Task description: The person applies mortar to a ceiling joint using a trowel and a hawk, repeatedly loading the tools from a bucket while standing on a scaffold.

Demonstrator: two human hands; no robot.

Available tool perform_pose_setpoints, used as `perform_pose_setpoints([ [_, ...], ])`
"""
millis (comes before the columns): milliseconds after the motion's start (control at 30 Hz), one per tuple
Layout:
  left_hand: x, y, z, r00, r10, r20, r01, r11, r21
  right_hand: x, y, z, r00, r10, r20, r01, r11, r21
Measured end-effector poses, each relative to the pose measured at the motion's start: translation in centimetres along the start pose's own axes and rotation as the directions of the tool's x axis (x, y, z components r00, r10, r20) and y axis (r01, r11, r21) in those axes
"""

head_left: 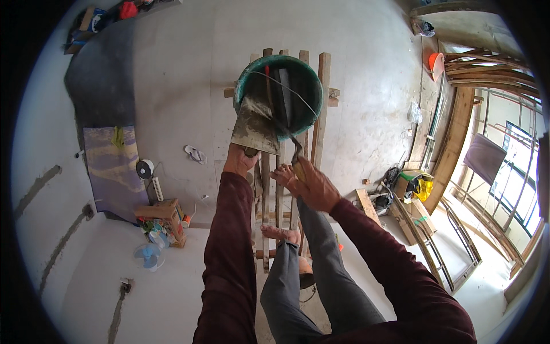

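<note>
Green bucket (318, 80), upper centre of the frame.
Held partly over it, perhaps to keep drips inside: tilted metal plate (255, 130), gripped in left fingers (238, 159); trowel (297, 148), clasped in right fingers (311, 180).

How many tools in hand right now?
2: a flat plate in the left hand, overlapping the green bucket in view; and a trowel in the right hand. Neither is fully hidden.

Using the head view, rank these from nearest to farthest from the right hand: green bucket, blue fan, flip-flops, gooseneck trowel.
1. Gooseneck trowel: in the right hand.
2. Green bucket: just ahead.
3. Flip-flops: off to the left.
4. Blue fan: farther left, lower in view.
</note>
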State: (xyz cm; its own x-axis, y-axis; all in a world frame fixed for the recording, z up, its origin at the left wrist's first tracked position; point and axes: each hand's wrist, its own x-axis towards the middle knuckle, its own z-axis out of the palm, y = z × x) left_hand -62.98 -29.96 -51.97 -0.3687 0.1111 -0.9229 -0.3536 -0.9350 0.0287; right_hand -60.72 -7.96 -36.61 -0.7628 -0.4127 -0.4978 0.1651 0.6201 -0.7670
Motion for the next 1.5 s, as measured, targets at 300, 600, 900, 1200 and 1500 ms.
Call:
perform_pose_setpoints([
  [300, -3.7, -0.1, -4.4, 0.993, -0.105, 0.052, 0.103, 0.994, 0.044, 8.4, 7.2, 1.0, 0.988, 0.157, 0.007, -0.150, 0.958, -0.246],
  [600, -3.3, -0.1, -11.4, 0.649, 0.209, 0.731, -0.760, 0.140, 0.634, 4.7, 3.2, 1.1, 0.999, -0.002, 0.039, 0.008, 0.986, -0.168],
  [900, -14.1, 1.4, -0.1, 0.894, 0.152, 0.422, -0.435, 0.523, 0.733, 5.1, 3.9, -0.2, 0.973, 0.152, 0.175, -0.156, 0.988, 0.008],
  [1200, -2.2, 6.5, -3.3, 0.712, 0.340, 0.615, -0.598, -0.166, 0.784, 7.3, 5.6, 1.4, 0.974, -0.225, -0.019, 0.213, 0.945, -0.248],
  [1500, -0.7, -0.9, 1.4, 0.694, 0.481, 0.536, -0.701, 0.280, 0.656, -4.9, -5.0, 0.7, 0.973, -0.091, -0.214, 0.130, 0.976, 0.175],
])
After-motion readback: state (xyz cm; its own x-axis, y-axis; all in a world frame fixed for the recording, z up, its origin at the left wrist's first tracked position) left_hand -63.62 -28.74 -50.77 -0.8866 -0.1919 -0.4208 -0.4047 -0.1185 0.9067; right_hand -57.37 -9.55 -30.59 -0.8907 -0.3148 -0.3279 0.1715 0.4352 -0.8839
